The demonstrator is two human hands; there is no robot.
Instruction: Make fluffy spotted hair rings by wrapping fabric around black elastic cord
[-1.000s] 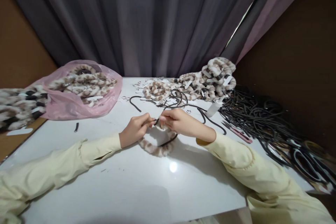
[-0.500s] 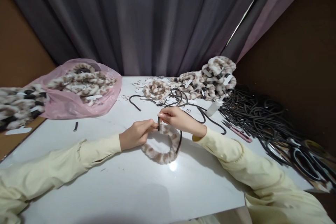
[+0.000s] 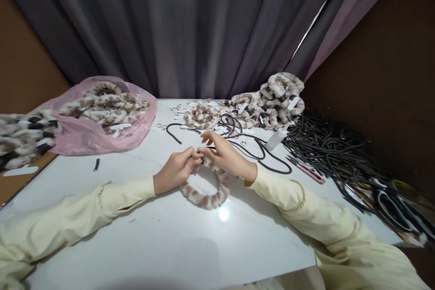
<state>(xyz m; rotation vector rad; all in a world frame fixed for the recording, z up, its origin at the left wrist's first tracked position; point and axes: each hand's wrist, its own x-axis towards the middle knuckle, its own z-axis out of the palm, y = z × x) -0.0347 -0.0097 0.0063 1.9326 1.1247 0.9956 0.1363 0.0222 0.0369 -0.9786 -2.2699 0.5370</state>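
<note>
A furry white-and-brown ring (image 3: 205,201) lies on the white table in front of me, its far end between my hands. My left hand (image 3: 176,168) is closed on that far end with thumb and fingers pinched together. Opposite it, my right hand (image 3: 229,157) brings thumb and a fingertip together at the same spot, with the index finger raised. A short dark stretch of black cord (image 3: 211,147) shows between the right fingers. The exact joint under the fingertips is hidden.
Behind the hands lie loose black cords (image 3: 275,167), small metal clasps and another furry ring (image 3: 202,115). Furry straps fill a pink bag (image 3: 146,131) at left and a pile (image 3: 282,88) at back right. A white bottle (image 3: 277,138), pink snips (image 3: 311,173) and tangled cords (image 3: 326,149) stand right.
The upright black cord end between the fingers has dropped from sight, and the length hanging by the ring's right side no longer shows. My right hand has shifted slightly nearer and raised its index finger.
</note>
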